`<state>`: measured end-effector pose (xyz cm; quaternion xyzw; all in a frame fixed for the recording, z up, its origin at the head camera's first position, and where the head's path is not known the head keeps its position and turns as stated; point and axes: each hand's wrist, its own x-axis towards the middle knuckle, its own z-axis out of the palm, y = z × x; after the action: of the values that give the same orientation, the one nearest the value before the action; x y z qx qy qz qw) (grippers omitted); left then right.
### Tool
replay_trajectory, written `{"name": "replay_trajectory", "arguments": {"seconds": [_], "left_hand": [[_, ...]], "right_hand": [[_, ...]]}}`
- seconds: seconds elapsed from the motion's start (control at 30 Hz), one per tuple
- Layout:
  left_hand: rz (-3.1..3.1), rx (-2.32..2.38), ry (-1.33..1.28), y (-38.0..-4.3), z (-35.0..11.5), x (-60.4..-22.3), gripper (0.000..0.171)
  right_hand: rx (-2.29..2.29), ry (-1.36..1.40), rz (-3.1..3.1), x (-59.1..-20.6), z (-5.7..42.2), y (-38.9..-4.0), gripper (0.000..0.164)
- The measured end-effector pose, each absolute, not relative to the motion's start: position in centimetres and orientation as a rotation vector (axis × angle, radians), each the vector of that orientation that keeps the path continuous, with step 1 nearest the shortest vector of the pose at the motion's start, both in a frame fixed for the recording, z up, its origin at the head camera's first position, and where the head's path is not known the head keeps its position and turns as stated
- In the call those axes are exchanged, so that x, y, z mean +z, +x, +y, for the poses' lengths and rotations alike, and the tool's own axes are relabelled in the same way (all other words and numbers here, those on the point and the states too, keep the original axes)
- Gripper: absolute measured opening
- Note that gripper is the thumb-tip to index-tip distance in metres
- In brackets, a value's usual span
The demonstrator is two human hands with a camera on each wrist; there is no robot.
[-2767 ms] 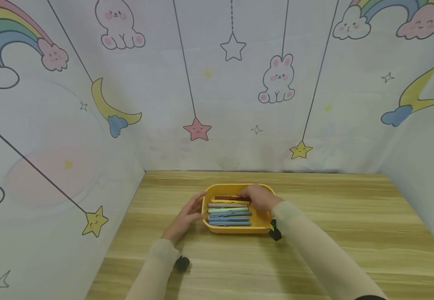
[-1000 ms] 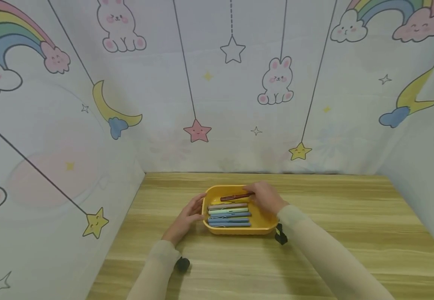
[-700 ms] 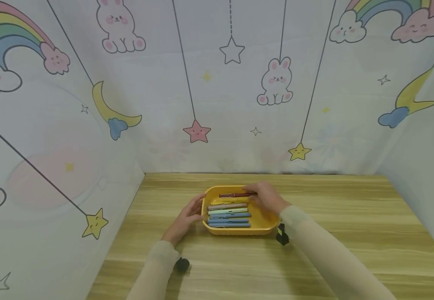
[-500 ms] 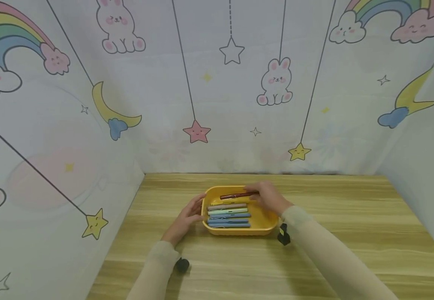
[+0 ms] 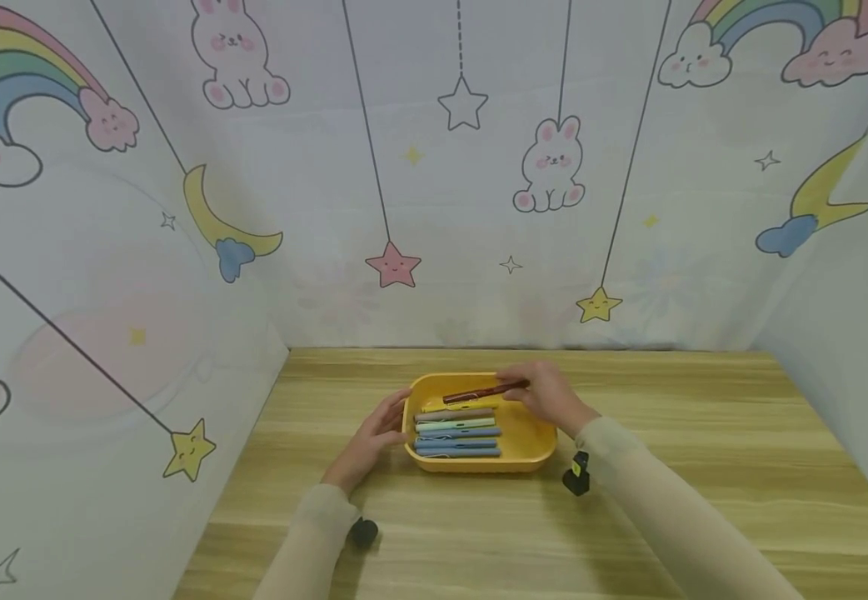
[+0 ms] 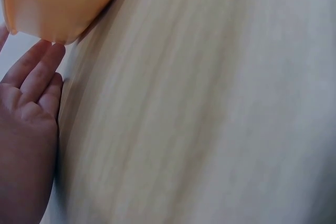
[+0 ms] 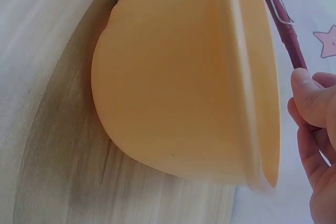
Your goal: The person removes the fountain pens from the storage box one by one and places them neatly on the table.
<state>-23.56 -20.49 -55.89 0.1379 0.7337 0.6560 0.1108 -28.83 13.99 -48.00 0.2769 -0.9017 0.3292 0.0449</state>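
Note:
A yellow basket (image 5: 527,446) stands on the wooden table. Inside it several capped pens lie side by side: a yellow pen (image 5: 452,407), a greyish pen (image 5: 455,414), a pale green pen (image 5: 455,424) and blue pens (image 5: 458,443). Over the basket's back part my right hand (image 5: 550,398) pinches a dark red pen (image 7: 285,27) between thumb and fingers. That pen's clip end points left, lifted above the others. At the basket's left end my left hand (image 5: 366,442) rests with extended fingers; in the left wrist view its fingertips (image 6: 54,51) touch the basket's wall.
The wooden table (image 5: 479,533) reaches back to a white printed cloth (image 5: 464,304), with more cloth at both sides. Black devices sit at the left wrist (image 5: 363,533) and the right wrist (image 5: 576,475).
My right hand has taken the dark red pen from the back of the row, raised it and shifted it rightward. The left hand stays at the basket's left end.

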Motion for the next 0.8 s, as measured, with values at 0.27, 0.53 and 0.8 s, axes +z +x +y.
{"name": "replay_trajectory", "arguments": {"seconds": [0.27, 0.53, 0.8], "left_hand": [[2.167, 1.922, 0.413, -23.6, -20.5, -56.1, 0.075], [2.192, 1.926, 0.402, -23.8, -20.7, -56.0, 0.075], [2.184, 1.915, 0.386, -23.7, -20.4, -56.1, 0.075]], "right_hand": [[1.13, 0.798, -2.672, -48.2, 14.8, -28.7, 0.029], [1.158, 0.728, -2.645, -47.5, 15.0, -28.5, 0.027], [1.27, 0.624, -2.65, -47.4, 16.1, -27.9, 0.028]]}}
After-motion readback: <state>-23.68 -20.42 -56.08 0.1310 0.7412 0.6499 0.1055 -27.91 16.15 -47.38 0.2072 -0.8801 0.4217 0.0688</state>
